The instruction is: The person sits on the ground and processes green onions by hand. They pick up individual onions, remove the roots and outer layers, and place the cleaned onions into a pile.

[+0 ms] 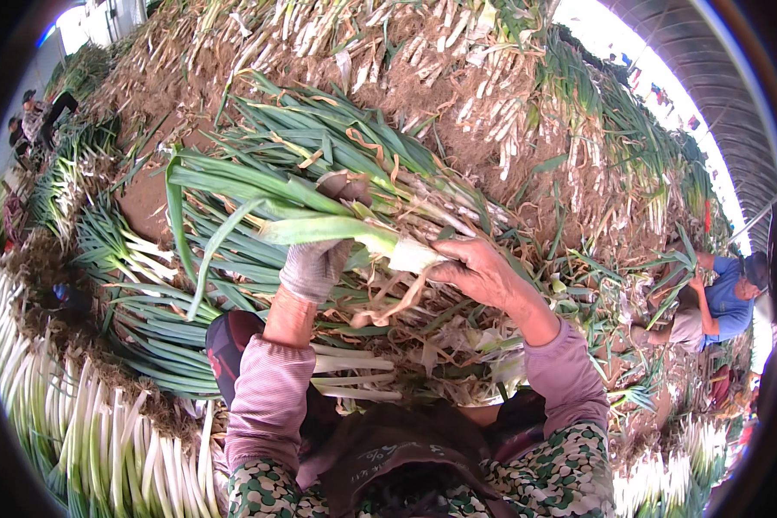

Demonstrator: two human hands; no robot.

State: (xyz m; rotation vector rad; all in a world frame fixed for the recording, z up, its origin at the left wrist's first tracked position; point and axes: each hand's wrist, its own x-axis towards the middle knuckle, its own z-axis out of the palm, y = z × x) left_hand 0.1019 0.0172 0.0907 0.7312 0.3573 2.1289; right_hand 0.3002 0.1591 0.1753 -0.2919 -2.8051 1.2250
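Note:
Held across my front is a large green onion [311,230] with broad green leaves pointing left. My left hand [320,259], in a pale, soiled knit glove, is closed around its leafy part. At the whitish lower stalk, my bare right hand [469,269] pinches the outer skin between thumb and fingers. Dry brown leaf strips [395,304] hang beneath that stalk. Under and beyond both hands lies a thick pile of untrimmed green onions [362,152], leaves to the left. Stalks with clean white ends [356,375] lie by my left knee.
Rows of white-stalked onions [97,427] with roots line the lower left. More rooty onions [427,58] cover the ground ahead. A person in a blue shirt [728,294] sits at the right, holding leaves. Other people [39,123] sit at the far left. Peeled stalks [660,479] lie lower right.

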